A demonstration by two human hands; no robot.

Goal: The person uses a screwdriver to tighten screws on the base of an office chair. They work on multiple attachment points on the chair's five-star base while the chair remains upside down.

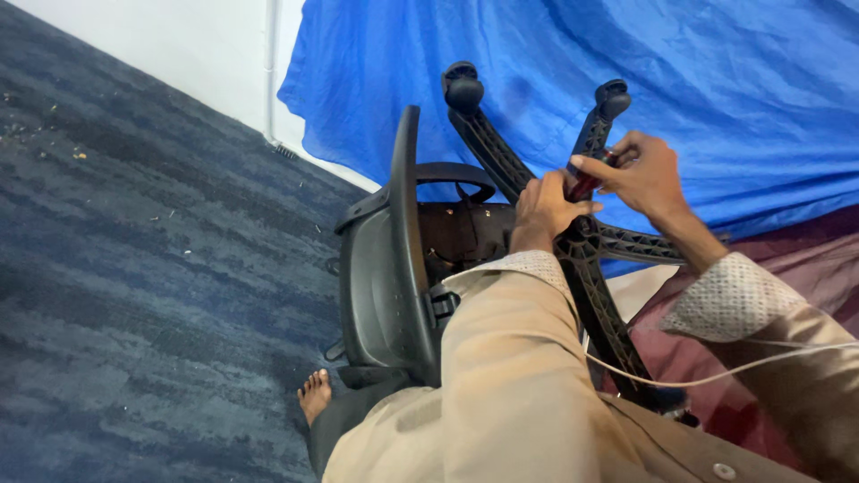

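Carpet (134, 268): dark blue-grey, fills the left half of the frame; small crumbs scattered at far left.

Sheet (716, 89): bright blue, creased, draped across the upper right.

Wall (179, 45): white, upper left corner, meeting the carpet along a slanted line.

Cloth (805, 268): maroon, right edge and lower right, under the sheet's hem.

Chair (385, 277): black office type, tipped on its side at centre frame, seat edge toward the camera, armrest loop above it.

Base (591, 295): black ribbed star, spokes running from centre toward the upper middle and lower right; two casters (463, 89) at the upper spoke ends, against the sheet.

Sleeves (510, 376): beige with patterned cuffs, lower centre and right.

Cable (716, 371): thin, white, crossing the lower right over the sleeve.

Right hand (646, 174): upper centre-right, over the base hub; thumb and fingers drawn together, pinching the top of a tool.

Left hand (541, 210): centre, just left of and touching the right hand; fingers curled and pressed together around the tool's lower part, resting on the hub.

Foot (314, 394): bare, lower centre-left on the carpet, beside the chair.

Tool (586, 183): small, dark red, mostly hidden between both hands just above the hub; its kind cannot be told.
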